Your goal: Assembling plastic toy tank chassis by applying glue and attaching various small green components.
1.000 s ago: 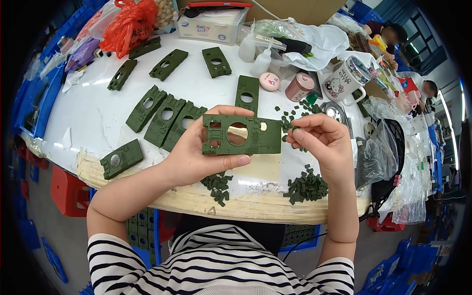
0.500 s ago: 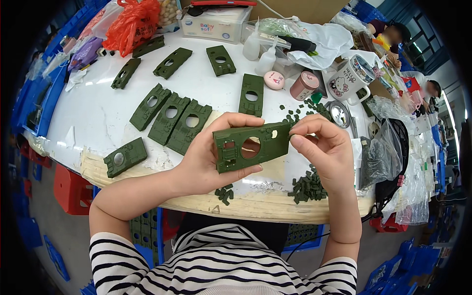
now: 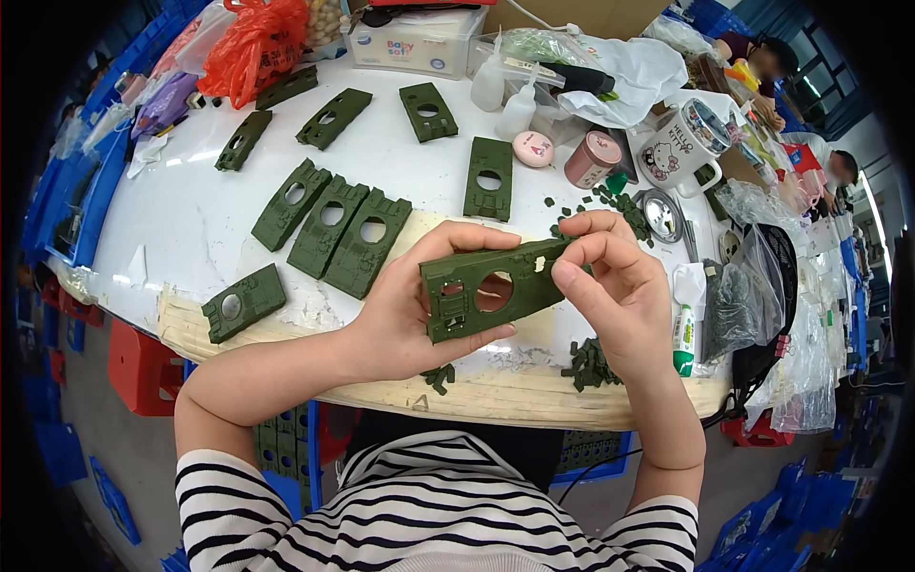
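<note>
My left hand grips a dark green plastic tank hull by its left end, thumb below and fingers behind. The hull has a large round hole and a small cut-out, and is held tilted above the table edge. At its right end my right hand is closed in a pinch, fingertips against the hull; whatever lies between them is hidden. Small green plastic pieces lie in a pile below my right hand, in a few loose bits below the hull, and in a scatter beyond.
Several similar hulls lie on the white table, left and ahead. Two squeeze bottles, a pink tin, a mug and a green-capped tube stand or lie at the right. A red bag sits far left.
The hull's right end has tipped upward and the hull has shifted slightly right. My right fingers have moved further over its end. The green-capped tube beside my right wrist has come into view.
</note>
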A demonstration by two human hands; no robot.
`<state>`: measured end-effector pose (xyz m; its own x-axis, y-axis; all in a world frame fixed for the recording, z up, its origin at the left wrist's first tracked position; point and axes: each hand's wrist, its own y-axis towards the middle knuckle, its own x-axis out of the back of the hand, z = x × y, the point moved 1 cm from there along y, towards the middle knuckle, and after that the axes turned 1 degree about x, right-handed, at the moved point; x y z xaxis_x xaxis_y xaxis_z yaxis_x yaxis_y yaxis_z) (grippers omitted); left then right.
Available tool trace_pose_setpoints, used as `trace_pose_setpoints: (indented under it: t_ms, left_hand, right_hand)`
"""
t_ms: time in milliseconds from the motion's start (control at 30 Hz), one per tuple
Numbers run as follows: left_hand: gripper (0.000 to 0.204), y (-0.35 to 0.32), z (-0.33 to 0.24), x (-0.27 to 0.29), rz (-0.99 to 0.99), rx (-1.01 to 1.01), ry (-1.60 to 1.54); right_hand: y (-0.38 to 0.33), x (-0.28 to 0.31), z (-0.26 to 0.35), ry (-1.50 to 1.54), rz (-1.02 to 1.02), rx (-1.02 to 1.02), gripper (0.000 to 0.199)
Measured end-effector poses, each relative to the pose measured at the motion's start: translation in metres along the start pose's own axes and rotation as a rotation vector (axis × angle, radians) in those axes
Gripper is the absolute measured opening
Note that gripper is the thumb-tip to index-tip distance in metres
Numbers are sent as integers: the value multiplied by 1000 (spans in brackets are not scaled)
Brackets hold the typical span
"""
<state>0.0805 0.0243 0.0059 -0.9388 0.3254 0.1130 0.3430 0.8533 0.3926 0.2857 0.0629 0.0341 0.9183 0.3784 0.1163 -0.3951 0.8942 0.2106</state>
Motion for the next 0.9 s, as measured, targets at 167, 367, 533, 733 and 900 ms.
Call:
trace_pose_setpoints:
  t_ms: [167, 367, 533, 733, 900]
  left_hand:
    - [61, 0, 0, 0, 22, 10, 23]
    - [62, 0, 1, 0, 26, 37, 2]
    - [61, 0, 0, 1, 38, -11, 66]
    - [61, -3, 3, -1, 23, -17, 35]
    - [62, -1, 2, 1, 47, -92, 72]
  right_hand:
    - [-1, -3, -3, -18, 0, -4, 7]
    - [-1, -5, -3, 18, -11, -9, 6]
    - [-1, -5, -3, 6, -14, 3, 6]
    - [-1, -6, -6, -83, -25, 80, 6]
    - [-1, -4, -6, -160, -35, 149, 7]
